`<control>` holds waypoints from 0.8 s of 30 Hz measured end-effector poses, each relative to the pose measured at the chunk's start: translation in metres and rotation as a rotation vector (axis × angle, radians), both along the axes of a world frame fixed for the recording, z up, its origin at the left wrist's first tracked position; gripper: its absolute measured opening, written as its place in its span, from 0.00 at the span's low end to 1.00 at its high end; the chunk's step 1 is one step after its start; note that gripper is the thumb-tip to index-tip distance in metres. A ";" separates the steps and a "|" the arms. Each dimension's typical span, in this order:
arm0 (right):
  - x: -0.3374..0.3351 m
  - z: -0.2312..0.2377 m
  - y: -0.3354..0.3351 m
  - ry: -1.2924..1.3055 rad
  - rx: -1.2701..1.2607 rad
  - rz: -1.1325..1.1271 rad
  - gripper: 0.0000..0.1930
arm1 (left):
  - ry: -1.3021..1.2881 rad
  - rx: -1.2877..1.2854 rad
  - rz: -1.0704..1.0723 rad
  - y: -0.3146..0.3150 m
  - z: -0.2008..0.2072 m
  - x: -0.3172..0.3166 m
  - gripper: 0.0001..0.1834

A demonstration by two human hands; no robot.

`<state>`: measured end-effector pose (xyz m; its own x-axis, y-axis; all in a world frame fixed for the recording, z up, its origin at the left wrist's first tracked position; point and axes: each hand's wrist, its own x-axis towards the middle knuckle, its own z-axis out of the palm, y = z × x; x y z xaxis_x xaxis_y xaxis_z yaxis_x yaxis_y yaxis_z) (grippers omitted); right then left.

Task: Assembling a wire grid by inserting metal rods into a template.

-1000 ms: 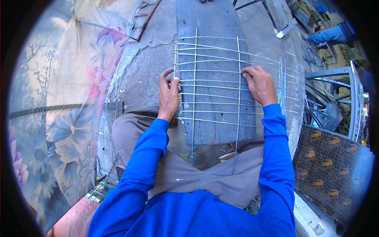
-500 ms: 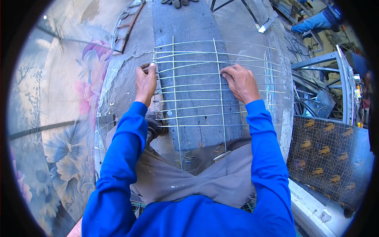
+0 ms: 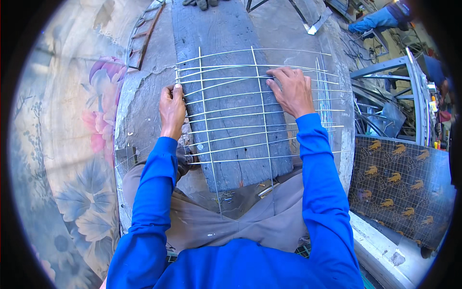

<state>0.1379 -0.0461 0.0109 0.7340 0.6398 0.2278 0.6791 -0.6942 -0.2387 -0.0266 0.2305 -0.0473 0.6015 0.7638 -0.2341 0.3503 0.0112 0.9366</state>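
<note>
A lattice of thin metal rods point(image 3: 234, 113) lies across a dark wooden plank point(image 3: 226, 29) in front of me. Several rods run sideways, crossed by two long rods that reach toward my lap. At the lattice's left edge, my left hand point(image 3: 172, 111) is closed, its thumb and fingers pinching a rod end. My right hand point(image 3: 291, 91) is at the far part of the right long rod, thumb and forefinger on either side of a sideways rod. Some of the far rods slant or bow rather than running parallel.
Gloves point(image 3: 202, 4) lie at the plank's far end. A rusty metal frame point(image 3: 147, 36) stands at the far left, beside a flower-patterned sheet point(image 3: 98, 125). On the right are a grey steel frame point(image 3: 416, 96), a patterned dark board point(image 3: 399, 188) and, farther off, another person point(image 3: 380, 21).
My right hand has shifted away from me to a farther sideways rod. My left hand stays at the left edge of the lattice. The whole view has moved slightly.
</note>
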 end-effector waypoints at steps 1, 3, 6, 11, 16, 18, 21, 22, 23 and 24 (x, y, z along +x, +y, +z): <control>0.000 0.001 0.003 0.008 -0.031 -0.019 0.12 | -0.015 0.006 -0.007 0.003 -0.002 -0.001 0.17; 0.000 0.006 0.008 0.020 -0.057 -0.031 0.11 | -0.006 0.027 -0.002 0.005 -0.001 -0.002 0.17; 0.002 0.008 0.007 0.011 -0.097 -0.019 0.11 | -0.016 0.027 0.012 -0.001 0.001 -0.001 0.16; 0.004 0.001 0.002 0.061 -0.077 -0.015 0.12 | -0.014 -0.043 0.040 -0.002 0.006 0.001 0.15; 0.003 0.002 0.005 0.130 -0.055 -0.020 0.13 | -0.090 -0.159 0.057 0.000 0.014 -0.007 0.14; 0.003 -0.001 0.006 0.147 -0.053 -0.013 0.13 | -0.137 -0.118 0.034 -0.001 0.018 -0.013 0.16; 0.004 -0.003 0.002 0.147 -0.068 -0.033 0.13 | -0.102 -0.172 0.076 -0.022 0.025 -0.022 0.17; 0.005 -0.001 0.001 0.126 -0.067 -0.038 0.12 | -0.082 -0.143 0.103 -0.025 0.023 -0.023 0.18; 0.004 0.000 0.001 0.105 -0.066 -0.045 0.12 | -0.122 -0.141 0.111 -0.027 0.020 -0.023 0.18; 0.004 -0.001 0.001 0.103 -0.064 -0.042 0.12 | -0.125 -0.139 0.113 -0.026 0.017 -0.023 0.18</control>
<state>0.1421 -0.0447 0.0100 0.7779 0.6187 0.1097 0.6233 -0.7377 -0.2595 -0.0498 0.2044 -0.0303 0.5447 0.7935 -0.2714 0.2210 0.1764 0.9592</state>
